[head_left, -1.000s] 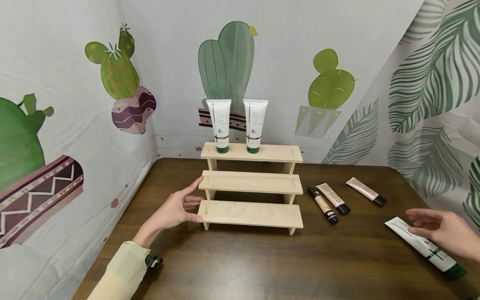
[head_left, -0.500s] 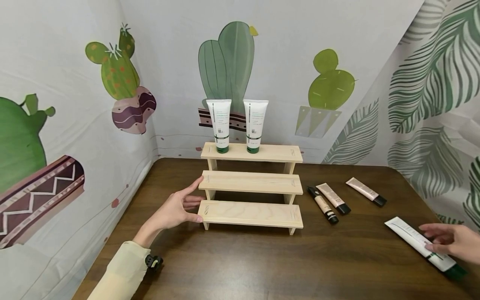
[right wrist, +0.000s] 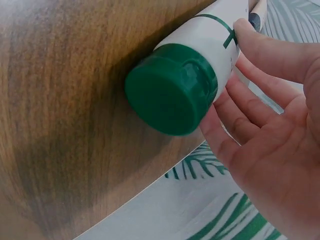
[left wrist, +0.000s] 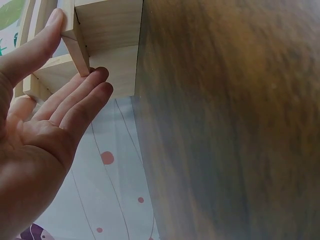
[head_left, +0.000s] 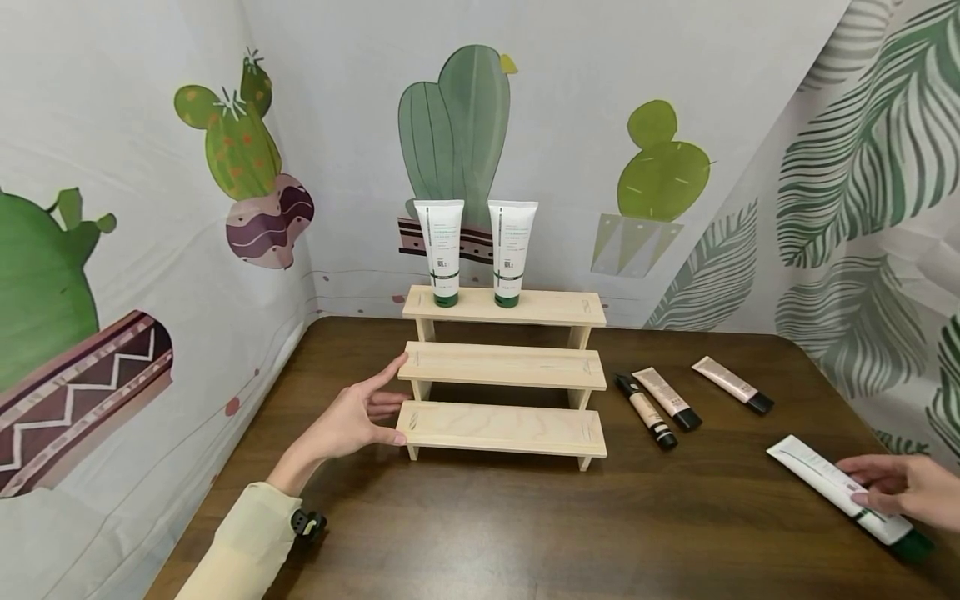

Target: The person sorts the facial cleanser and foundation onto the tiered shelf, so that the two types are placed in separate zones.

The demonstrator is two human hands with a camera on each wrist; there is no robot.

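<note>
My left hand (head_left: 348, 421) touches the left end of a three-step wooden display stand (head_left: 498, 425). Its thumb lies at the lowest step and the index finger reaches the middle one; in the left wrist view the fingers (left wrist: 75, 102) extend fairly straight beside a support. At the right, my right hand (head_left: 907, 487) holds a white squeeze tube (head_left: 817, 477) with a green cap (right wrist: 165, 90), thumb on one side and fingers on the other. The tube lies slanted, low over the table. On the top step, two matching white tubes (head_left: 444, 250) (head_left: 512, 250) stand upright on their caps.
Right of the stand lie a beige tube with black ends (head_left: 647, 412) and two pinkish tubes with black caps (head_left: 667, 398) (head_left: 731, 383). A cactus-print cloth (head_left: 562, 125) hangs behind the brown table (head_left: 480, 533).
My right hand has moved right and down along the white tube and closed its thumb and fingers on it. The tube has rolled slightly. My left hand and the stand stay put.
</note>
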